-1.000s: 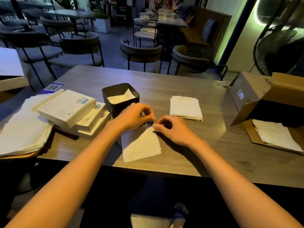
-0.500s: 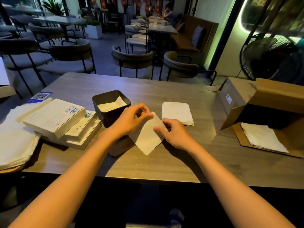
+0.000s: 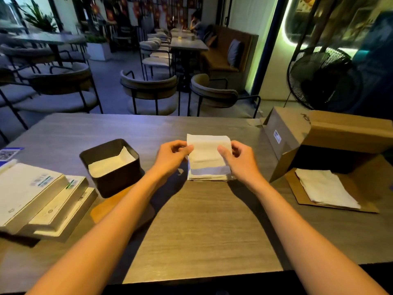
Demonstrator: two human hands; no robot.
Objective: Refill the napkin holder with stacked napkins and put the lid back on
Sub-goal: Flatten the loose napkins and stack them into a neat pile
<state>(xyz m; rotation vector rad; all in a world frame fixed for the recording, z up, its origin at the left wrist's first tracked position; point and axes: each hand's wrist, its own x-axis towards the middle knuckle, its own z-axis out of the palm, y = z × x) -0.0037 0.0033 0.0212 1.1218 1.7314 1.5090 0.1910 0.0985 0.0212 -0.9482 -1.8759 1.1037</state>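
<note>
A dark square napkin holder [image 3: 114, 179] stands open on the table, with a few white napkins lying inside it. To its right a small stack of folded napkins [image 3: 209, 174] rests on the table. Just above that stack I hold one folded white napkin [image 3: 206, 149] by its two sides: my left hand [image 3: 172, 156] pinches its left edge and my right hand [image 3: 238, 158] pinches its right edge. A brown flat piece [image 3: 119, 211], possibly the lid, lies in front of the holder, partly hidden by my left forearm.
White flat boxes [image 3: 36, 199] are piled at the left edge. An open cardboard box [image 3: 319, 137] lies on its side at the right, with napkins [image 3: 325, 188] on its flap. Chairs [image 3: 151, 90] stand behind the table [image 3: 202, 231], and a fan [image 3: 323, 77] at the far right.
Both hands lifted the napkin from the table in front of me and carried it right and away, over the stack of folded napkins. The camera view tilted up.
</note>
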